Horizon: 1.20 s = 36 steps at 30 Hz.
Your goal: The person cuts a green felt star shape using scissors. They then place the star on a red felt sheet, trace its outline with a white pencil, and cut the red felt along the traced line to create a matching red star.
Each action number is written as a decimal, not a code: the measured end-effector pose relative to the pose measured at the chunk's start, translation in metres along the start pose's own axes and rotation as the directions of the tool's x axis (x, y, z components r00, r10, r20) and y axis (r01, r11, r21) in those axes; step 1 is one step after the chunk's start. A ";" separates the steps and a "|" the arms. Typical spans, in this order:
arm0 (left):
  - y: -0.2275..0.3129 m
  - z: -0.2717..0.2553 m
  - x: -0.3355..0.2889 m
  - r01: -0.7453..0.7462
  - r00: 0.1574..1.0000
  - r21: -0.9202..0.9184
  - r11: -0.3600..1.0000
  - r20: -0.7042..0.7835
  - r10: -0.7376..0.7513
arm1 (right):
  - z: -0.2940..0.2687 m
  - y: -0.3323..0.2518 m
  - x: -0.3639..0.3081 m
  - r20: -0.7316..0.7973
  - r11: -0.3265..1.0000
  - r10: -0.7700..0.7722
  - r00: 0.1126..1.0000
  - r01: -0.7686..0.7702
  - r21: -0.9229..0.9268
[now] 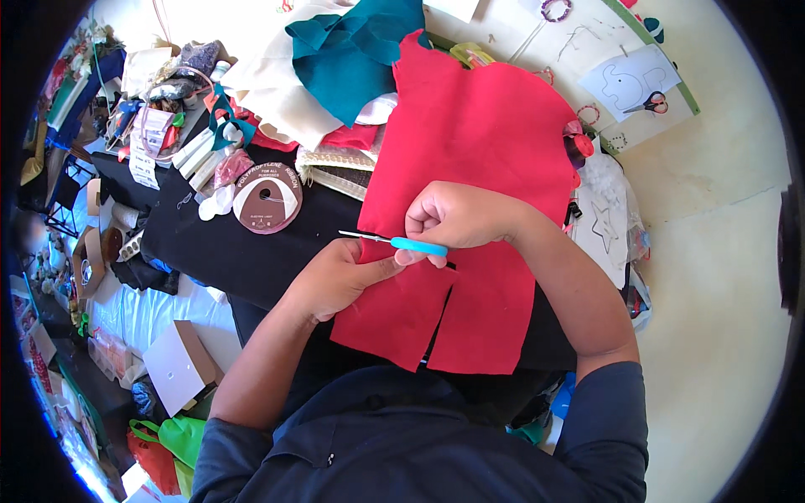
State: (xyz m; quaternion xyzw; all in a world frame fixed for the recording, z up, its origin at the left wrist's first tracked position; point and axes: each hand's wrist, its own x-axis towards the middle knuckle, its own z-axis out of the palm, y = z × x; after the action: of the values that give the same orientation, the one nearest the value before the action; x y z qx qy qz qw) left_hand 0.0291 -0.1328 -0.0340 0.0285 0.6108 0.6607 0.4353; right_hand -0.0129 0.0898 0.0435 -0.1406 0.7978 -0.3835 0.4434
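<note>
A large red felt sheet point(486, 126) lies across the black-covered table and hangs over its near edge, toward my lap. A slit runs up its near part, splitting it into two flaps. My right hand point(459, 214) is closed around the turquoise handle of a pair of scissors point(419, 246). The blades point left, near the felt's left edge, and look partly open. My left hand point(340, 272) grips the felt's left edge just below the blades, thumb on top. Some of its fingers are hidden beneath the cloth.
Left of the felt lies a brown-and-white ribbon spool point(268, 198). Teal felt point(352, 54) and cream felt point(264, 88) are heaped at the back. A white board point(579, 92) at the back right bears an animal drawing point(629, 82) and small dark-bladed scissors point(656, 102).
</note>
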 end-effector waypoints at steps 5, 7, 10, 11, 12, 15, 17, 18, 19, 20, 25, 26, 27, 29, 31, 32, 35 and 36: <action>-0.001 0.002 -0.002 -0.075 0.997 -0.210 0.975 -0.038 0.068 | 0.006 0.017 -0.044 -0.242 0.904 -0.102 0.965 0.191 0.382; -0.004 0.003 -0.003 -0.117 0.992 -0.269 0.956 -0.066 0.103 | 0.018 0.036 -0.073 -0.456 0.883 -0.089 0.885 0.282 0.375; -0.016 -0.009 -0.008 -0.167 0.986 -0.329 0.929 -0.068 0.153 | 0.047 0.072 -0.113 -0.733 0.956 0.023 0.680 0.200 0.216; -0.021 -0.013 -0.008 -0.192 0.981 -0.374 0.907 -0.044 0.189 | 0.060 0.080 -0.130 -0.801 0.980 0.081 0.594 0.099 0.173; -0.026 -0.016 -0.007 -0.214 0.974 -0.419 0.882 -0.023 0.225 | 0.073 0.089 -0.147 -0.859 0.990 0.128 0.496 -0.009 0.142; -0.028 -0.018 -0.005 -0.248 0.963 -0.463 0.851 -0.025 0.267 | 0.113 0.135 -0.182 -0.986 0.986 0.092 0.140 -0.150 0.070; -0.027 -0.020 -0.002 -0.256 0.960 -0.473 0.843 -0.020 0.281 | 0.129 0.163 -0.198 -0.980 0.964 0.188 0.059 -0.200 0.173; -0.024 -0.015 -0.002 -0.263 0.964 -0.447 0.855 -0.075 0.257 | 0.135 0.173 -0.203 -0.972 0.949 0.233 0.018 -0.221 0.224; -0.020 -0.010 -0.001 -0.273 0.962 -0.401 0.874 -0.117 0.247 | 0.138 0.176 -0.203 -0.972 0.947 0.235 -0.029 -0.217 0.235; -0.017 -0.007 0.000 -0.283 0.957 -0.355 0.891 -0.162 0.240 | 0.140 0.178 -0.202 -0.969 0.946 0.235 -0.075 -0.212 0.246; -0.001 -0.001 -0.005 -0.394 0.845 0.115 0.912 -0.345 0.409 | 0.133 0.175 -0.202 -0.980 0.821 0.179 -0.090 -0.535 0.199; -0.001 -0.009 -0.003 -0.419 0.813 0.219 0.881 -0.342 0.471 | 0.132 0.181 -0.202 -0.991 0.825 0.106 -0.078 -0.550 0.131; -0.004 -0.020 -0.001 -0.436 0.779 0.322 0.841 -0.334 0.531 | 0.130 0.184 -0.202 -0.997 0.824 0.031 -0.064 -0.563 0.062; -0.004 -0.029 -0.002 -0.427 0.755 0.375 0.823 -0.353 0.553 | 0.119 0.176 -0.206 -0.961 0.803 0.275 0.034 -0.558 0.210; 0.000 -0.028 -0.002 -0.435 0.690 0.447 0.781 -0.391 0.609 | 0.114 0.170 -0.211 -0.917 0.796 0.385 0.103 -0.540 0.273; 0.003 -0.028 -0.002 -0.436 0.681 0.500 0.749 -0.362 0.637 | 0.115 0.169 -0.214 -0.917 0.813 0.380 0.121 -0.517 0.268; 0.016 -0.028 0.003 -0.432 0.698 0.541 0.722 -0.306 0.648 | 0.114 0.170 -0.207 -0.987 0.907 0.157 0.043 -0.402 0.127; 0.018 -0.030 0.009 -0.468 0.712 0.497 0.731 -0.278 0.645 | 0.113 0.171 -0.201 -0.999 0.932 0.047 -0.014 -0.360 0.049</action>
State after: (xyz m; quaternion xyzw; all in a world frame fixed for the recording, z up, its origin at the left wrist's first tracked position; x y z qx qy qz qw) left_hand -0.0034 -0.1488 -0.0314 0.1543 0.7713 0.6155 0.0486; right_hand 0.2132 0.2620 0.0029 0.2371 0.9257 -0.2088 -0.2081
